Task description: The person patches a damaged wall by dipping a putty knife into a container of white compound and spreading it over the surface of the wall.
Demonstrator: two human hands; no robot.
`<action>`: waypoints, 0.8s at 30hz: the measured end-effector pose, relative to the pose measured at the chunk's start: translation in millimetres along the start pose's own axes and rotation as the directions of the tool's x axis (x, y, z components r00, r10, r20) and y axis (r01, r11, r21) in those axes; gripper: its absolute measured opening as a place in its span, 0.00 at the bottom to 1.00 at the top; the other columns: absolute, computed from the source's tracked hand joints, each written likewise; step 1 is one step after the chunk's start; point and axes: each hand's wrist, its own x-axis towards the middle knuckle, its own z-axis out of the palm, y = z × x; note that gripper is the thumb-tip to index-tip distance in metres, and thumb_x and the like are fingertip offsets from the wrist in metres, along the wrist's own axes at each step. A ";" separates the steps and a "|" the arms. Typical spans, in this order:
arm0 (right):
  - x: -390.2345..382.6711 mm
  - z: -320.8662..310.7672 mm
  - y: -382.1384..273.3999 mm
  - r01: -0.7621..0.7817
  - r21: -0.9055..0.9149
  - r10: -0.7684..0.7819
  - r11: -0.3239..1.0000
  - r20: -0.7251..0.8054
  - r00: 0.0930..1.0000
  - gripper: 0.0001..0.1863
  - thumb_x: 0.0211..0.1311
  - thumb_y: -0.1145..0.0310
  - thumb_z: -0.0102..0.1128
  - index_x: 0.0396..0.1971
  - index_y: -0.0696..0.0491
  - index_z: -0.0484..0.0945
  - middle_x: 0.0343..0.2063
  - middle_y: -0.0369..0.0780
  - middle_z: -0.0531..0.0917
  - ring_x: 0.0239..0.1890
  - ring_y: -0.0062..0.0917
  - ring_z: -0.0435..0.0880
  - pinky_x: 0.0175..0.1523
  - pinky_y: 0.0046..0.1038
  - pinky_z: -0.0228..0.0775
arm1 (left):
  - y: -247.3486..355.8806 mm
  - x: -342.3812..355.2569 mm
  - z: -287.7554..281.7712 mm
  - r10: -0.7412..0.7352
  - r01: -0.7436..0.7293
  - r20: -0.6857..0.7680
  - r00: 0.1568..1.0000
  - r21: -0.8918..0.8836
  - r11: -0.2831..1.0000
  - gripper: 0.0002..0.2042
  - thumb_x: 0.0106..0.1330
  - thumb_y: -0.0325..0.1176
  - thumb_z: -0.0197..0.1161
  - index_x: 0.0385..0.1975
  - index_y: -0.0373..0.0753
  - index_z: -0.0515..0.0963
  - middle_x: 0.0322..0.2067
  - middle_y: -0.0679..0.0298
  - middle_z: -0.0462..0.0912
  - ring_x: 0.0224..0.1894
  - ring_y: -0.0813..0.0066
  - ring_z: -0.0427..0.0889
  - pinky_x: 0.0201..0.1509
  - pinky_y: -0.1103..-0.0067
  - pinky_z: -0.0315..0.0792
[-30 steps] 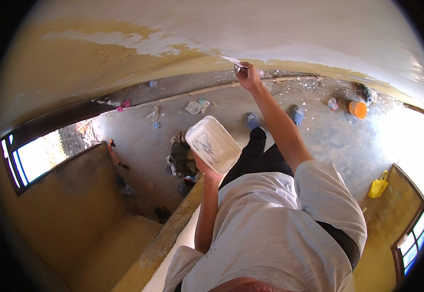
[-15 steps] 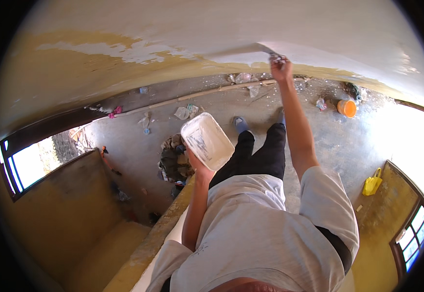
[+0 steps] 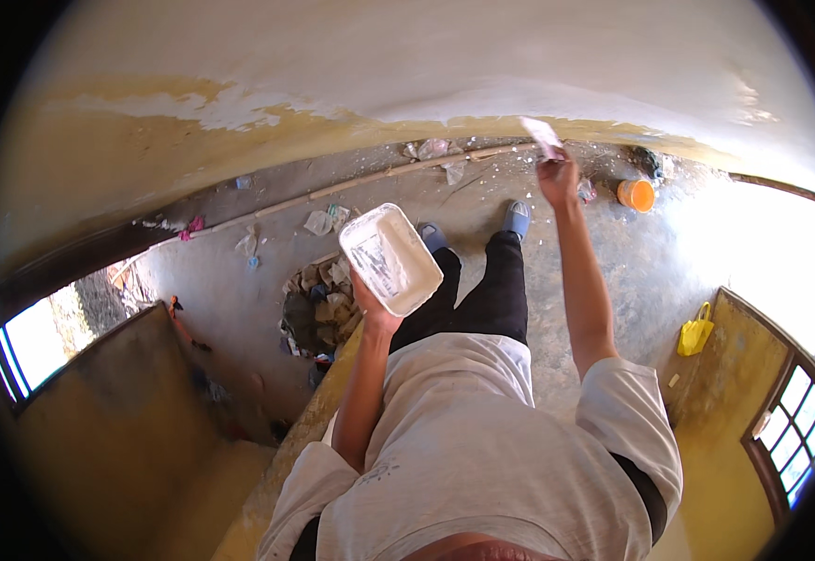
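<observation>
A white plastic tub (image 3: 417, 271), its inside smeared with white paste, rests tilted in my left hand (image 3: 376, 307), fingers under and round its side. My right hand (image 3: 558, 178) is closed round the handle of a putty knife (image 3: 542, 136); its blade is covered with white and somewhat blurred. The blade stands off the wall (image 3: 482, 56), out in front of it. White filler coats much of that wall, while a yellow band (image 3: 145, 126) shows along its lower part and to the left.
Along the wall's foot lies a long pole (image 3: 332, 187) among plastic scraps (image 3: 318, 222). An orange bucket (image 3: 636, 195) stands at the right; a yellow bag (image 3: 695, 331) is beside a low wall. Left of my legs sits a heaped sack of rubbish (image 3: 323, 304).
My right hand has drawn the putty knife back from the wall, and the blade has turned to show its white-covered face. The tub stays in my left hand. The view has shifted slightly.
</observation>
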 end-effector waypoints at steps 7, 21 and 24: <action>-131.4 175.8 152.8 -0.112 -0.469 0.204 0.876 0.151 0.967 0.16 0.74 0.64 0.42 0.50 0.58 0.73 0.51 0.44 0.81 0.41 0.25 0.83 0.45 0.28 0.74 | 47.2 -35.1 -7.6 0.232 -0.231 -0.017 0.973 0.019 0.973 0.30 0.72 0.59 0.42 0.67 0.48 0.62 0.61 0.65 0.72 0.62 0.62 0.72 0.65 0.60 0.67; -263.0 300.6 126.9 0.626 -0.753 0.148 -0.204 0.608 0.780 0.09 0.61 0.73 0.54 0.36 0.64 0.75 0.20 0.53 0.77 0.22 0.43 0.80 0.30 0.37 0.70 | 53.8 2.0 20.3 0.055 -0.070 0.253 0.966 0.053 0.996 0.40 0.67 0.70 0.36 0.69 0.45 0.57 0.63 0.59 0.68 0.64 0.60 0.70 0.65 0.59 0.67; -264.7 307.6 125.4 0.712 -0.652 0.143 -0.261 0.703 0.697 0.08 0.59 0.75 0.53 0.35 0.63 0.75 0.22 0.55 0.79 0.26 0.51 0.80 0.32 0.40 0.71 | 49.9 1.1 34.9 0.004 -0.060 0.247 0.969 0.221 0.973 0.40 0.67 0.71 0.32 0.68 0.45 0.59 0.61 0.59 0.70 0.62 0.61 0.72 0.65 0.60 0.68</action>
